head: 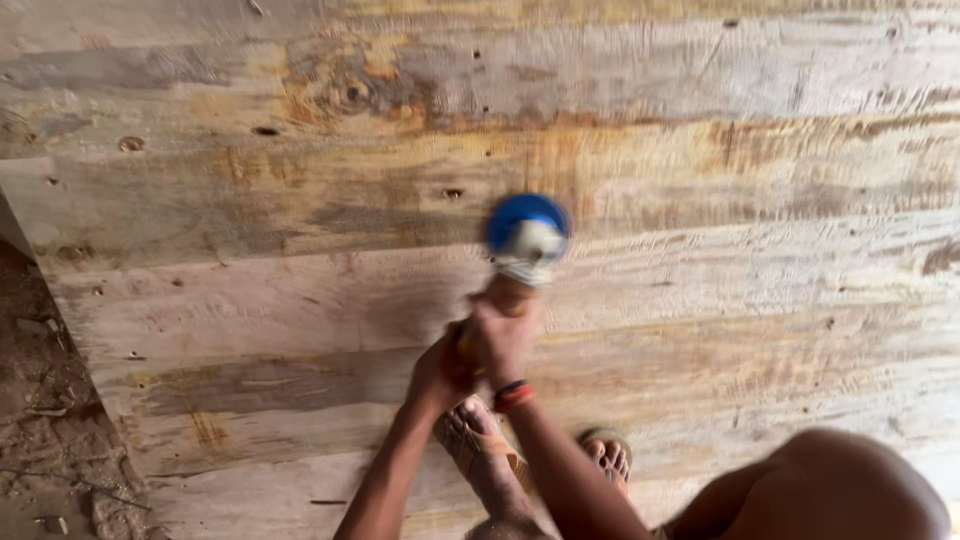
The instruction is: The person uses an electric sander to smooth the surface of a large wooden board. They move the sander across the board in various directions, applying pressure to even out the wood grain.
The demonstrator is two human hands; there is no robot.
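Far left: bare dirt ground (pixel 45 420) w/ debris, beside the edge of a big wooden panel (pixel 700 300) of rough, stained planks lying flat. The person stands on it — sandalled feet (pixel 480 440) below the hands.

Centre: left hand (pixel 440 372) sits lower on the power tool's body, its grip closed round the handle as far as shows; fingers partly hidden behind the other hand. Right hand (pixel 505 335), red-and-black band at the wrist, is wrapped tight round the tool nearer the head. The grinder (pixel 527 238) — blue guard, pale blurred disc — sits on the planks just above the hands, roughly mid-panel.

To do this pass well, I'd judge: keep both hands locked on, disc flat or only slightly tipped, even pressure, and work along the grain w/o dwelling on one spot. Feet are near the tool, so keep strokes away from the toes.

Right: a bare knee (pixel 830 490), then more unsanded boards.
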